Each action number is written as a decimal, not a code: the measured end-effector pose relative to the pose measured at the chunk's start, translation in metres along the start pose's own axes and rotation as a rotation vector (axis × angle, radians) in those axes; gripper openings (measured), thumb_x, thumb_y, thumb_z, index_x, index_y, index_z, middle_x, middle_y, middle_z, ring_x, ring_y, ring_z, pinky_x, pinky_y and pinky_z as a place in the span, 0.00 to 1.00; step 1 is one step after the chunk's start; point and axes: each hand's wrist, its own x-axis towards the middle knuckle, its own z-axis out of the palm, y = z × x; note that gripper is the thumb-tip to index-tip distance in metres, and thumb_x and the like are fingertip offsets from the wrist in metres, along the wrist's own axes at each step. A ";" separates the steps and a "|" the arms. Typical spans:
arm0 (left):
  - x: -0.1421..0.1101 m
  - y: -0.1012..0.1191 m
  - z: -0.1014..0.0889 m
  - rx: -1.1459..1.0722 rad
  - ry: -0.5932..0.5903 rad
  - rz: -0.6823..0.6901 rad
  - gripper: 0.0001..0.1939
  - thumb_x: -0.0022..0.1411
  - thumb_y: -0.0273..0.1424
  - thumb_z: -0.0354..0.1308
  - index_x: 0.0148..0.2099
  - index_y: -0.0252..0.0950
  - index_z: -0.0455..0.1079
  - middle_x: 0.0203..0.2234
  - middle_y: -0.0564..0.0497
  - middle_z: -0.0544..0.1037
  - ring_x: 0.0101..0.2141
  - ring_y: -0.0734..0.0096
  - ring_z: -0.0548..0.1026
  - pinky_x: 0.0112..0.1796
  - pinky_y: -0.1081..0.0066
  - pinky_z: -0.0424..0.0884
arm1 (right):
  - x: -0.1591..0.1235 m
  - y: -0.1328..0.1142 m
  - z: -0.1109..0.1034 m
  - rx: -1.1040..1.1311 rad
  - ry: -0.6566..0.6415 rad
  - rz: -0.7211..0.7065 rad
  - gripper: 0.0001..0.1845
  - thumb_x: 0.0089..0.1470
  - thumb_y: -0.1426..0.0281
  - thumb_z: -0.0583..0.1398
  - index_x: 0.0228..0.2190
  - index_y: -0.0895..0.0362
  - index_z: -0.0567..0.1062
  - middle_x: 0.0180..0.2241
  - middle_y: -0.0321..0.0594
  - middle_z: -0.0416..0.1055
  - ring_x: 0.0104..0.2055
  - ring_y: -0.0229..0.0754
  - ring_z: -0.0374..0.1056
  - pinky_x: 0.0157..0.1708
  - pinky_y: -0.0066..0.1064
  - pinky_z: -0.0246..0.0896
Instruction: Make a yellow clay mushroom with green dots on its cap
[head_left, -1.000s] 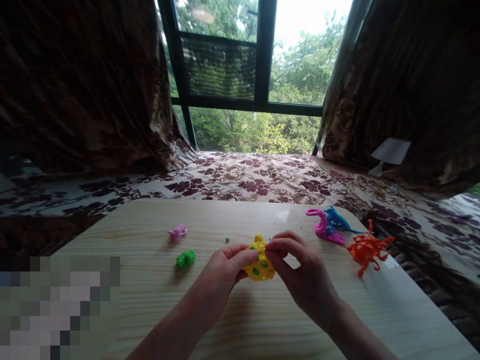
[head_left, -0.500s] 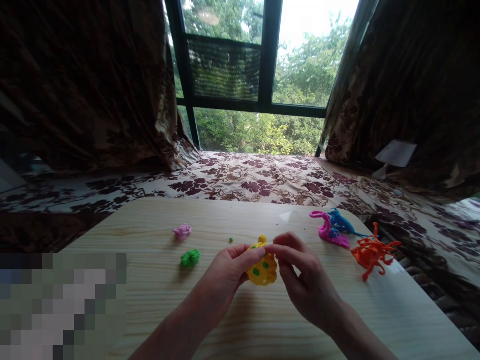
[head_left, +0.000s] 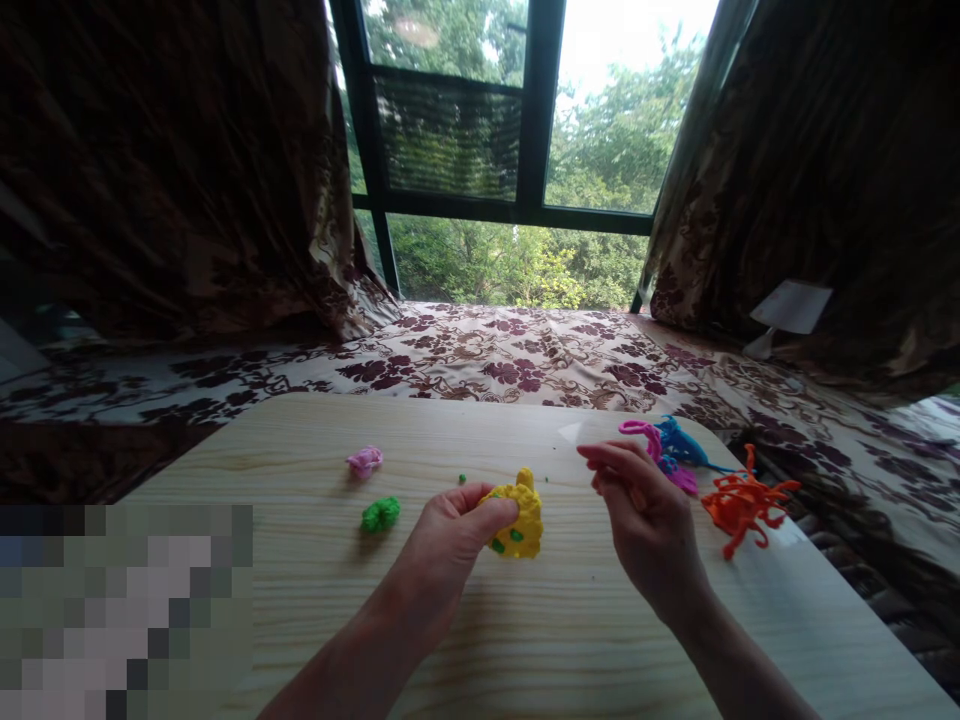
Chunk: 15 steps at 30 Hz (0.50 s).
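Note:
A flat yellow modelling clay piece with a rounded knob on top and green spots is pinched between the thumb and fingers of my left hand. My left thumb covers part of its face. To its right, apart from it, my right hand is raised over the table with fingers curled together. Whether a small bit sits in those fingertips is hidden. On the left lie a green clay lump and a pink clay lump. Between them and the yellow piece is a tiny green clay bit.
At the right edge of the wooden table lie a magenta clay shape, a blue clay figure and an orange many-armed clay figure. Behind the table are a flowered cloth, a window and a small lamp.
My right hand has left the yellow clay piece and moved right, now partly in front of the magenta shape. The left hand has tilted the piece and shifted it slightly left.

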 end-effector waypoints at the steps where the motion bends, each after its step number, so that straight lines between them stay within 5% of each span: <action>1: 0.001 0.000 -0.002 -0.016 0.002 0.012 0.07 0.48 0.29 0.59 0.31 0.31 0.75 0.25 0.49 0.76 0.30 0.72 0.70 0.36 0.73 0.64 | 0.002 0.004 -0.002 -0.019 0.028 0.008 0.14 0.53 0.78 0.51 0.39 0.54 0.71 0.36 0.39 0.64 0.36 0.37 0.63 0.35 0.29 0.60; 7: 0.008 0.013 -0.013 -0.217 0.098 0.081 0.08 0.49 0.29 0.60 0.33 0.32 0.72 0.31 0.49 0.76 0.32 0.73 0.72 0.34 0.74 0.67 | 0.005 0.021 -0.003 -0.103 0.005 0.031 0.13 0.52 0.77 0.52 0.38 0.56 0.71 0.36 0.39 0.65 0.37 0.39 0.63 0.35 0.30 0.61; 15: 0.015 0.028 -0.033 -0.402 0.145 0.080 0.07 0.51 0.28 0.59 0.35 0.34 0.69 0.32 0.50 0.75 0.30 0.73 0.74 0.30 0.73 0.70 | -0.027 0.003 0.042 -0.123 -0.412 -0.064 0.10 0.52 0.75 0.53 0.35 0.56 0.72 0.30 0.38 0.66 0.26 0.33 0.62 0.26 0.24 0.59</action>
